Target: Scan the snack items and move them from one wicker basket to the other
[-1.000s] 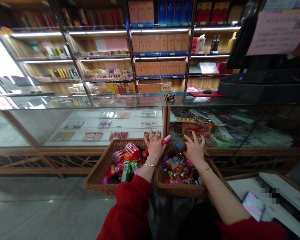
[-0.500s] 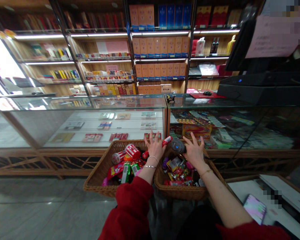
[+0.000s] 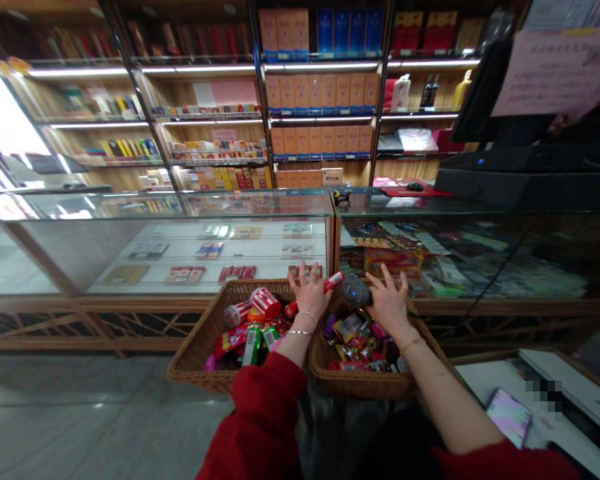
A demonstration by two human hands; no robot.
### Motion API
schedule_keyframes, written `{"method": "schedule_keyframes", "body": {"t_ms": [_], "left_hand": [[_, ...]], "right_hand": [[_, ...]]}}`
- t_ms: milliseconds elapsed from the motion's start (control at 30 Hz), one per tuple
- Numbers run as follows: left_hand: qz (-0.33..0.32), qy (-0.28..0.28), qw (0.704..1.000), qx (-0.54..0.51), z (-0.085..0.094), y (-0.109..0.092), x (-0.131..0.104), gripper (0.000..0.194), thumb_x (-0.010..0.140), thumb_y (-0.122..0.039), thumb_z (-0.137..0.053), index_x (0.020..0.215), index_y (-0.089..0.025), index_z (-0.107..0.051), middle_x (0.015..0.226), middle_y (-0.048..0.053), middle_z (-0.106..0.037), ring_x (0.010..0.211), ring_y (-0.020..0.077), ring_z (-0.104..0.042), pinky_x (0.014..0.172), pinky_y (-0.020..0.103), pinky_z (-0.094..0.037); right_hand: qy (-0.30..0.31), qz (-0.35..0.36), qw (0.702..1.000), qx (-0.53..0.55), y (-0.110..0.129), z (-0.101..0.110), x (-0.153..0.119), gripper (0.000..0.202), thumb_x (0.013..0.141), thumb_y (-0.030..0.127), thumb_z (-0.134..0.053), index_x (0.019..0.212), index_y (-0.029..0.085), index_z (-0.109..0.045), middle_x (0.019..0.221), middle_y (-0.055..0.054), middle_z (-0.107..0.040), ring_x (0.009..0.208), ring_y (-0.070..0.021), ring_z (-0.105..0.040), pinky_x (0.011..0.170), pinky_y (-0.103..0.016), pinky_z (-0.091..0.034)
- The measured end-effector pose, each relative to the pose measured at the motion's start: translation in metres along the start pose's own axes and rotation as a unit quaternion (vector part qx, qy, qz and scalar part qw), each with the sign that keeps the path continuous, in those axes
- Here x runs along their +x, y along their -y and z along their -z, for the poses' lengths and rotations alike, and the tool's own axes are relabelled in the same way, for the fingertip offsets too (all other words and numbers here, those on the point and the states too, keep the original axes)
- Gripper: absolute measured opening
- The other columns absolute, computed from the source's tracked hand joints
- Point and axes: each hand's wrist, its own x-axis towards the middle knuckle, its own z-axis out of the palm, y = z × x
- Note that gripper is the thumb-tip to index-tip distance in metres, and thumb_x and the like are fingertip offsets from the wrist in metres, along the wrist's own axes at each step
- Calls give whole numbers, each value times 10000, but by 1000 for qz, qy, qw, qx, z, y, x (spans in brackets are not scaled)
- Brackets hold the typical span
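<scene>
My left hand (image 3: 309,297) is over the inner edge of the left wicker basket (image 3: 195,370), its upper fingers spread. Against its thumb side a red tube (image 3: 334,281) with a white band sticks out to the right; most of the grip is hidden beneath the hand. Facing the tube is a dark grey rounded scanner (image 3: 356,291) with a small blue light. My right hand (image 3: 387,303) grips the scanner at its right end, with other fingers stretched out, above the right wicker basket (image 3: 360,385). Striped red-and-white tubs (image 3: 265,303) and green packets (image 3: 251,345) lie in the left basket.
Small wrapped sweets (image 3: 357,343) fill the right basket. A glass display counter (image 3: 230,208) runs behind both baskets. On the right, a phone (image 3: 509,417) lies on a white surface, and a monitor (image 3: 485,93) stands on the counter. Stocked shelves (image 3: 323,120) line the back.
</scene>
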Motion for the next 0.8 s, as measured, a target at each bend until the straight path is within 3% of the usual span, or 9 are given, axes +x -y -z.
{"method": "schedule_keyframes", "body": {"t_ms": [800], "left_hand": [[1, 1, 1000, 1, -1, 0, 0, 253, 840, -404, -724, 1071, -319, -784, 1604, 35, -456, 1553, 404, -197, 1223, 727, -50]], "right_hand": [[-8, -6, 1000, -12, 0, -2, -1, 213, 758, 221, -659, 950, 223, -752, 1421, -59, -646, 1509, -367, -310, 1201, -694, -93]]}}
